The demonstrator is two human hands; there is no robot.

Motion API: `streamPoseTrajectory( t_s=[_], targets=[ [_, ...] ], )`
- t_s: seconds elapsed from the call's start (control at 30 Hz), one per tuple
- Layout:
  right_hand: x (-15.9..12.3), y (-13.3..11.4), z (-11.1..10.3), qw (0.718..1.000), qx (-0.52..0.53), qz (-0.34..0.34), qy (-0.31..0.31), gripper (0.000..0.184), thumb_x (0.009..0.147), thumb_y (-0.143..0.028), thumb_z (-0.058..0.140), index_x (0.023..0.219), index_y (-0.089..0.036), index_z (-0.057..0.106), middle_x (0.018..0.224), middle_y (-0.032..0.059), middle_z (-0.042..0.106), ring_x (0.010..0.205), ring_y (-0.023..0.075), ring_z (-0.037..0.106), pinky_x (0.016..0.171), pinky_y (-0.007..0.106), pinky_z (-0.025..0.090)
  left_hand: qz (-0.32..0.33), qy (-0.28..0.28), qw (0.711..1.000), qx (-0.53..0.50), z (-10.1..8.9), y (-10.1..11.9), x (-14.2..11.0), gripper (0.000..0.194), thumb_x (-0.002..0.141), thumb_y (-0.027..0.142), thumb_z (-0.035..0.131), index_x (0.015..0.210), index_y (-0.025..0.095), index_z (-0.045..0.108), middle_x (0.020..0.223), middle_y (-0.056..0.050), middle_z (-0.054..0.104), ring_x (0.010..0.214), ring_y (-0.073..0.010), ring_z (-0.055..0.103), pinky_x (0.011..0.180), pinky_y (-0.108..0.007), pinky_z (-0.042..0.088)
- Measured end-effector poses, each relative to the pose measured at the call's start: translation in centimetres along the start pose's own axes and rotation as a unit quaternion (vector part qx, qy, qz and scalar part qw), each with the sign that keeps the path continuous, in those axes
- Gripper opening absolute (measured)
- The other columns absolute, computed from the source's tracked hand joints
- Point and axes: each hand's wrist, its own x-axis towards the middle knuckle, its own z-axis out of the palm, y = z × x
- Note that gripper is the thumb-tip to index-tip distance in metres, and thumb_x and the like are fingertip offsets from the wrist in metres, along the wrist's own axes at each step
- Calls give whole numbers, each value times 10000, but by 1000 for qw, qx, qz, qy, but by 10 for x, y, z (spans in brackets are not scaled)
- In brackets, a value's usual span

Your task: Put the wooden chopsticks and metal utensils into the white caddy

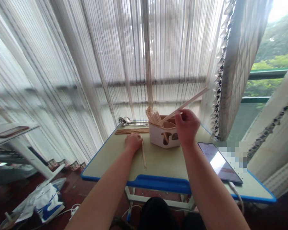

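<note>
My right hand is raised over the right side of a utensil holder with cutouts in its front. Its fingers pinch a long pale wooden chopstick, tilted up to the right, with its lower end at the holder's left compartment. In that compartment stands a bunch of pale wooden chopsticks. Resting on the table, my left hand is closed around the upper end of another pale chopstick, which points toward me. Whether either hand holds one stick or a pair is unclear.
Behind my left hand lie brown chopsticks and metal ladles, one slotted. A tablet with a plugged-in cable sits at the right. The table has a blue edge; curtains hang behind it.
</note>
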Motion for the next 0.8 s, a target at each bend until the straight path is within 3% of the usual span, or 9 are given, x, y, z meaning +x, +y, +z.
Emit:
streamPoseTrajectory(
  t_s=[0.07,0.13,0.33,0.5,0.63,0.8],
  targets=[
    [4,10,-2,996,-28,-12,79,187,767,-309,496,747,-160,608,569,-16,560,520,107,502,536,221,398,0,-2,1000,0,0,0,0,322,750,427,512,960,255,683,1077,-81,625,1020,-255,529,852,-343,387],
    [6,16,-3,992,-77,-28,97,184,767,-304,492,733,-162,602,591,-4,576,545,116,517,561,231,400,-1,-2,1000,0,-1,0,0,320,748,421,512,959,252,683,1082,-84,624,1022,-258,528,853,-345,384],
    [-3,18,10,963,-250,-77,-58,195,749,-333,508,683,-187,619,601,13,599,584,144,520,554,250,324,7,2,1000,-3,0,0,0,320,752,421,506,954,246,683,1070,-85,624,1013,-260,532,838,-341,382],
    [-10,15,18,942,-267,-105,-176,182,742,-340,519,682,-186,595,696,45,627,718,180,531,658,280,350,10,7,1000,-1,0,-1,-1,462,714,575,526,967,220,677,1058,-100,624,1013,-270,532,838,-340,382],
    [-11,17,20,938,-251,-95,-217,192,744,-359,528,779,-188,608,792,55,642,792,200,533,718,300,360,18,12,1000,5,1,-1,0,513,690,620,534,957,205,676,1034,-107,631,1013,-267,537,855,-339,377],
    [-13,21,24,935,-239,-112,-235,162,758,-321,509,760,-200,617,836,60,646,857,220,528,746,312,366,15,16,1000,10,2,-1,0,321,718,421,564,928,208,679,1027,-102,640,992,-253,558,826,-318,397]
  ],
)
